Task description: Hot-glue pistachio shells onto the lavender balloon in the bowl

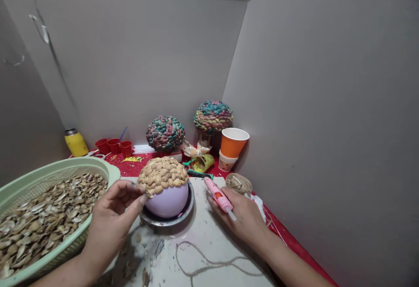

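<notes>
A lilac ball [168, 202] rests in a shallow metal bowl [191, 208], its upper half covered with rows of tan nut shells [163, 171]. My left hand [114, 213] is at the ball's left side, thumb and forefinger pinched on a nut shell at the edge of the covered part; the fingers hide most of that shell. To the right of the bowl, my right hand [240, 213] is wrapped round a pink glue gun [218, 193], apart from the ball. A clear glue stick [231, 213] pokes out of the gun's rear end.
A green basket [113, 171] of loose shells stands at left. Behind are two multicoloured shell-covered balls [166, 133], red cups [114, 146], a yellow bottle [76, 143] and an orange paper cup [233, 145]. Twine [238, 183] lies right; a cord loop [209, 263] lies in front. Grey panels [131, 60] surround the table.
</notes>
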`<state>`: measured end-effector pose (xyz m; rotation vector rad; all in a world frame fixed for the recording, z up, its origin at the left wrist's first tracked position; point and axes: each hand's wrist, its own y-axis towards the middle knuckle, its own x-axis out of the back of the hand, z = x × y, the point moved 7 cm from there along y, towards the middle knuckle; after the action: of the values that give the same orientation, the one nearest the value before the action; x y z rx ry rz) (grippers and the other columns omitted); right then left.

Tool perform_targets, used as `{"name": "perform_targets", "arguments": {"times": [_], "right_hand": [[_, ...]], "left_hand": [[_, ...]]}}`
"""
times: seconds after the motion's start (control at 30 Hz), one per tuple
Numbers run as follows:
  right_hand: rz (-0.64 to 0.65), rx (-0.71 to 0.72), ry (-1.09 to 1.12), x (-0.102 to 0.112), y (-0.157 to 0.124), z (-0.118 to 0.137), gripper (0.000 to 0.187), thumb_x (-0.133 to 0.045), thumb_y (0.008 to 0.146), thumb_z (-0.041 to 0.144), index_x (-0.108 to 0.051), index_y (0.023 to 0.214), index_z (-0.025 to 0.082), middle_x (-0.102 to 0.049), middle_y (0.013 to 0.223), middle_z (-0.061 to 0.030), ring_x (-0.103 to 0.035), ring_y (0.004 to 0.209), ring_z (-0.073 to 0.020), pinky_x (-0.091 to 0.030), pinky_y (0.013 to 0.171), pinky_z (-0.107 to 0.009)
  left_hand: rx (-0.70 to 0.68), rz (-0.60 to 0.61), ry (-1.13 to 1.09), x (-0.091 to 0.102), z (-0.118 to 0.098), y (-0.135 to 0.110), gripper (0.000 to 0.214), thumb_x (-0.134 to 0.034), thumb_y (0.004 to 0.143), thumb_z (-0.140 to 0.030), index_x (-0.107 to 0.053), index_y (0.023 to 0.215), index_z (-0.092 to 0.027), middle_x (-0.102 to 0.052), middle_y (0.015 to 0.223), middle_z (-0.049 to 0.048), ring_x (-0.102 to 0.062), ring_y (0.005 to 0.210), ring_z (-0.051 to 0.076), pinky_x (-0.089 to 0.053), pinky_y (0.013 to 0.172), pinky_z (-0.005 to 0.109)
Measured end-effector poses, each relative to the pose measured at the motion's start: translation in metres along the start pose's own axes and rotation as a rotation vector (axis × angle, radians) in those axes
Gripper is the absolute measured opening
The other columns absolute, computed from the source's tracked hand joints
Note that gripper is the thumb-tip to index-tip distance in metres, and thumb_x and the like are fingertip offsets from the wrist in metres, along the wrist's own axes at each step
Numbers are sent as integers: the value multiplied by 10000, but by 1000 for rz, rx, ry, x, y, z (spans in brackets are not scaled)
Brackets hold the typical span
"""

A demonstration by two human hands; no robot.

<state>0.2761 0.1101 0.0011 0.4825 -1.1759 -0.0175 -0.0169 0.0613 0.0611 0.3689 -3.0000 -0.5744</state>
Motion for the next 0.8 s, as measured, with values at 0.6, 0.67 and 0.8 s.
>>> {"name": "perform_targets", "arguments": {"times": [0.6,0.67,0.8], "right_hand": [[294,-25,114,22,14,5,404,-524,856,520,-629,1094,212,-673,1086,-105,-646,973,-274,-509,811,-367],[146,78,195,43,25,28,369,-500,890,518,-629,1066,220,-677,1071,-92,-649,964,-257,-519,828,-357],[-90,309,361,63,48,82,280,-484,957,437,-613,1083,224,-648,1132,-94,-610,1061,-236,-494,912,-348]], "left_hand": [[93,102,15,-3,-4,7,75,-673,745,-221,-608,756,-186,-638,728,-20,-604,699,133,-483,653,229],[102,111,21,-4,-4,8,81,-668,748,-235,-603,752,-185,-632,720,-21,-587,678,132,-471,635,232],[108,123,46,-6,-3,9,88,-660,743,-237,-588,742,-185,-613,708,-25,-556,658,130,-451,616,236]]}}
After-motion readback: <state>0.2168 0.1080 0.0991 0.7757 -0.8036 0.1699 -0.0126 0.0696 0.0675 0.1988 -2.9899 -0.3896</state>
